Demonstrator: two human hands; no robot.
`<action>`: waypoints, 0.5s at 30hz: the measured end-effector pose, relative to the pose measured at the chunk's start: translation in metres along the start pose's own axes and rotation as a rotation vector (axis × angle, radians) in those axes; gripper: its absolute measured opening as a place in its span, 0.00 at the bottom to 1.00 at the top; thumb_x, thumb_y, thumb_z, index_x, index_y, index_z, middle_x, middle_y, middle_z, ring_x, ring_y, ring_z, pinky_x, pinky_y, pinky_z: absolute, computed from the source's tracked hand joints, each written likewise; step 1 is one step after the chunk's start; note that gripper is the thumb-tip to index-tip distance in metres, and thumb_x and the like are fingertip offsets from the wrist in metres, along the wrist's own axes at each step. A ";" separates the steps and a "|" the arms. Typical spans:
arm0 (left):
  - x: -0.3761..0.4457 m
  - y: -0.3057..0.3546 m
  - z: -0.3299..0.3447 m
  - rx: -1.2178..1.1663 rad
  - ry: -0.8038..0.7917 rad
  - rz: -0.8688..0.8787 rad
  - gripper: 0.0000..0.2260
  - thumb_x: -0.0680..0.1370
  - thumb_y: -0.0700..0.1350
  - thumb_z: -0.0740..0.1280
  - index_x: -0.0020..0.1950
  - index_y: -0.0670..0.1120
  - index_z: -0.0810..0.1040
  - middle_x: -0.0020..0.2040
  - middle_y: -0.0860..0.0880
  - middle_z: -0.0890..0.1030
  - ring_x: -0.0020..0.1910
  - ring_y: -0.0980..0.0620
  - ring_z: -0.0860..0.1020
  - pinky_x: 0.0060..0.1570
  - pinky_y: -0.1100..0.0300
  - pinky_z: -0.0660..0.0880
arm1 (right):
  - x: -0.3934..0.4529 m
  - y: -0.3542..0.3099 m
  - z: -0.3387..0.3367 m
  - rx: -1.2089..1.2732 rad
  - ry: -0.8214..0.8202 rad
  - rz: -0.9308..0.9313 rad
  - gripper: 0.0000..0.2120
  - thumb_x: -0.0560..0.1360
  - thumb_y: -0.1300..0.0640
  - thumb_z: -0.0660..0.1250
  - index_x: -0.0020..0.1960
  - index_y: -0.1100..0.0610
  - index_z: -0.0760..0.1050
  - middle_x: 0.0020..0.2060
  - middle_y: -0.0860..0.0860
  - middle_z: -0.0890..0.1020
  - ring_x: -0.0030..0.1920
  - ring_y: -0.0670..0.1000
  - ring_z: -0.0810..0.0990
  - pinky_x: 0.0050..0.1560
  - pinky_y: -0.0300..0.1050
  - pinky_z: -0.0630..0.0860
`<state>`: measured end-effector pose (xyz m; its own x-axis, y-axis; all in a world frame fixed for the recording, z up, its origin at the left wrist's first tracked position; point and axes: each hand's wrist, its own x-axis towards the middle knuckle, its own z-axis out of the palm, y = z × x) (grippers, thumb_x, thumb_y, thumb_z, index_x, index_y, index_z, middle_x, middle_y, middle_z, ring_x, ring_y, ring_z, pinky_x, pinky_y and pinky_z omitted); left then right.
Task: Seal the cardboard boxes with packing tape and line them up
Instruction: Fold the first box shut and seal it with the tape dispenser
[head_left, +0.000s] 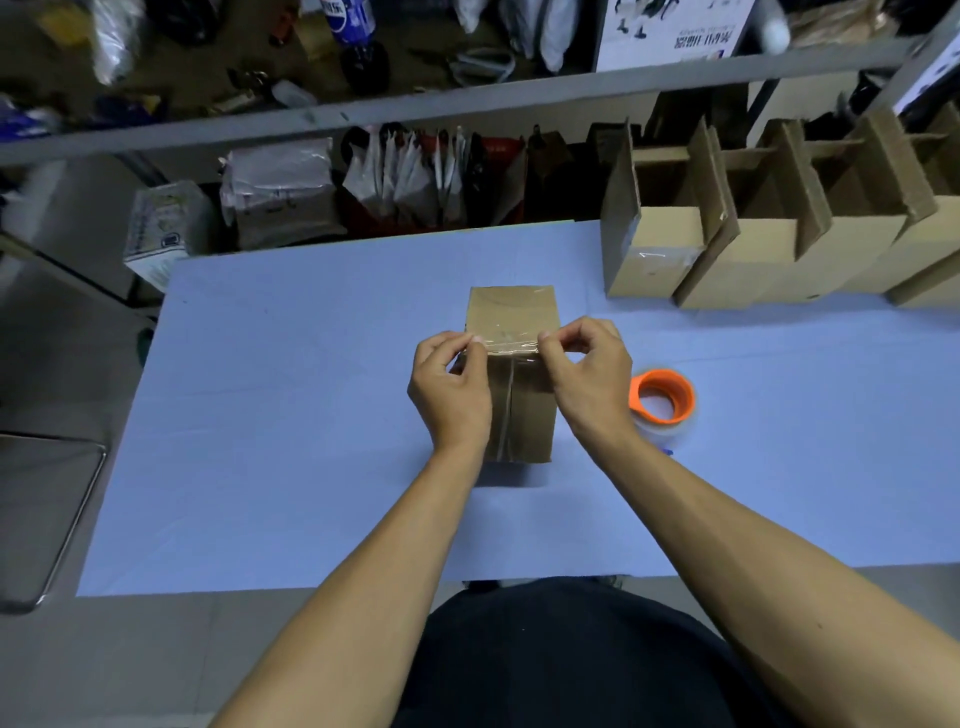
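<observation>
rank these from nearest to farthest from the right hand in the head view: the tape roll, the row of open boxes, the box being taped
1. The box being taped: the right hand pinches a clear tape strip across it.
2. The tape roll: on the table just right of that hand.
3. The row of open boxes: at the table's far right edge.

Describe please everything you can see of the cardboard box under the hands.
The box is plain brown cardboard, taller than wide, standing alone on the blue table, apart from the row of open boxes at the far right. Its flaps are closed, and a seam runs down the near face. A strip of clear tape stretches across its top near edge. The left hand and right hand pinch the strip's two ends. An orange-cored tape roll lies just to its right, not touching.
</observation>
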<state>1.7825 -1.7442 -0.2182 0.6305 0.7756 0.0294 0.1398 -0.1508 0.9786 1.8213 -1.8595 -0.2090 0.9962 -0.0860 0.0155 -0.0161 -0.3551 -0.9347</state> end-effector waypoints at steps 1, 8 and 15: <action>0.000 0.002 0.000 0.006 -0.002 0.005 0.03 0.76 0.36 0.71 0.45 0.41 0.84 0.49 0.48 0.81 0.46 0.56 0.80 0.44 0.74 0.74 | 0.001 -0.001 0.000 -0.012 0.000 0.000 0.08 0.73 0.58 0.71 0.38 0.53 0.74 0.42 0.50 0.77 0.43 0.47 0.79 0.48 0.40 0.74; -0.006 0.003 0.002 -0.096 0.016 -0.137 0.11 0.75 0.34 0.67 0.53 0.48 0.80 0.49 0.54 0.82 0.47 0.67 0.80 0.44 0.74 0.74 | -0.007 0.005 0.000 0.109 0.049 0.086 0.11 0.71 0.57 0.71 0.52 0.51 0.73 0.46 0.43 0.80 0.43 0.41 0.79 0.43 0.34 0.75; -0.018 -0.029 0.001 -0.041 -0.392 -0.285 0.22 0.74 0.53 0.71 0.67 0.56 0.71 0.60 0.63 0.79 0.59 0.64 0.78 0.55 0.70 0.74 | -0.015 0.019 0.003 0.170 -0.139 0.202 0.17 0.71 0.52 0.74 0.55 0.41 0.73 0.47 0.36 0.81 0.49 0.39 0.80 0.47 0.32 0.75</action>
<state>1.7681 -1.7541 -0.2477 0.8129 0.4919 -0.3118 0.3233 0.0641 0.9441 1.8068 -1.8620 -0.2279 0.9766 -0.0063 -0.2150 -0.2126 -0.1817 -0.9601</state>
